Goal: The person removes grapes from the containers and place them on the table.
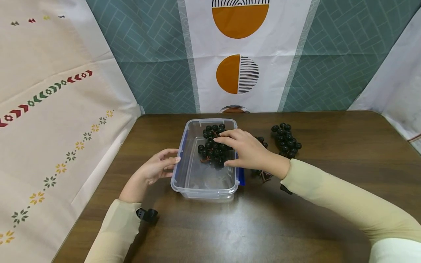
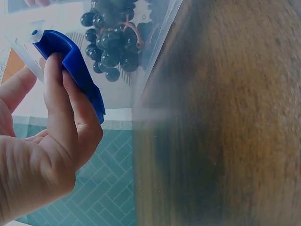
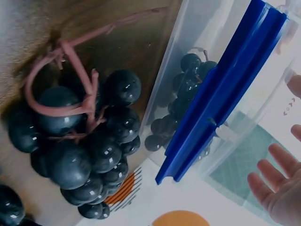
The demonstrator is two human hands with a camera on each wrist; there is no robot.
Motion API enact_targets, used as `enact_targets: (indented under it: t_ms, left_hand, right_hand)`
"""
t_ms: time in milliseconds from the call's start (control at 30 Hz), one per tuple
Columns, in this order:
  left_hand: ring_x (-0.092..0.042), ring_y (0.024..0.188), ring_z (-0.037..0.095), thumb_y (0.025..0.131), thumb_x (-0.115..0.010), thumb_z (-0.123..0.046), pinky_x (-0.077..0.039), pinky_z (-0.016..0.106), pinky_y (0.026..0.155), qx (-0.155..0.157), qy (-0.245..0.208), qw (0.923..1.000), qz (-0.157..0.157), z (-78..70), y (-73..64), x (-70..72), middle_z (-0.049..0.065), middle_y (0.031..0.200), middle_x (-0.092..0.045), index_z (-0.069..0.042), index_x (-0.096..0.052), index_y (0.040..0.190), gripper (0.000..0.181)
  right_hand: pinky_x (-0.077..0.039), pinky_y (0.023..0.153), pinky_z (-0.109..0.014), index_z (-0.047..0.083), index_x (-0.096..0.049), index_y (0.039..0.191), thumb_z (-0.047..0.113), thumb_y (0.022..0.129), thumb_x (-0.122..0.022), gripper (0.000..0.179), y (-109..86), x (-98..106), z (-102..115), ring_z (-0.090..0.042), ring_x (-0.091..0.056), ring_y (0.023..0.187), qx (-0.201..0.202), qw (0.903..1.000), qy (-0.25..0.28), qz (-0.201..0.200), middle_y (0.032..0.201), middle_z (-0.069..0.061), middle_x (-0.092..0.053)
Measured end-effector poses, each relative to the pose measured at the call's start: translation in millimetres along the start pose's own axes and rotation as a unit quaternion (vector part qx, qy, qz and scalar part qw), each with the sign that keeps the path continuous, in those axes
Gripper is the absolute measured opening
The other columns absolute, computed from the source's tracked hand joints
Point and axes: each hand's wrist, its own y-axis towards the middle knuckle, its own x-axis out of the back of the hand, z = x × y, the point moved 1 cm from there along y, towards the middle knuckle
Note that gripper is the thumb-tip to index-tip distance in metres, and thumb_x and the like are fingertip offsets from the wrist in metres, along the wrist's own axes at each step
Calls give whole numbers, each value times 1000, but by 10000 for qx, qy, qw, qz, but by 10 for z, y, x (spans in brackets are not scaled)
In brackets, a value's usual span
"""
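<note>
A clear plastic food container with blue latches hanging at its sides stands on the table. A bunch of dark grapes lies inside, toward the back and right. My left hand holds the container's left side, thumb at the rim and fingers against the blue latch. Above the container's right edge, my right hand hovers over the grapes with fingers apart and nothing gripped. In the right wrist view, its fingertips are spread. My right hand and wrist partly hide a second grape bunch beside the container.
Another bunch of dark grapes lies on the brown wooden table, right of the container. Patterned cloth hangs behind the table's back edge. A pale embroidered cloth borders the left side.
</note>
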Motion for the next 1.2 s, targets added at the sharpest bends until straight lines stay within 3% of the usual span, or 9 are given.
enact_targets:
  t_ms: [233,800,1200]
  left_hand:
    - [-62,94,10,97,-54,-20,-53,29,78,10,-4,10000,40,4,-5,-2,-1,105,-60,-3,-25,145,59]
    - [-62,95,10,97,-54,-19,-53,29,77,45,-37,10000,-9,-3,11,-11,1,108,-58,-4,-27,145,58]
    - [-63,93,11,96,-55,-19,-53,29,77,42,-35,10000,-17,3,-1,-4,-1,103,-61,-3,-27,145,58]
  right_hand:
    - [-44,94,-48,14,-55,133,35,73,-82,69,103,-82,33,-30,-49,121,195,9991,-318,184,134,-12,-51]
    - [-41,100,-47,13,-58,129,30,75,-81,61,240,-259,29,-30,-50,121,291,9978,-254,533,133,-13,-53]
    - [-41,101,-45,15,-54,132,31,78,-78,62,422,-337,58,-28,-48,124,304,9898,-605,1252,136,-12,-51]
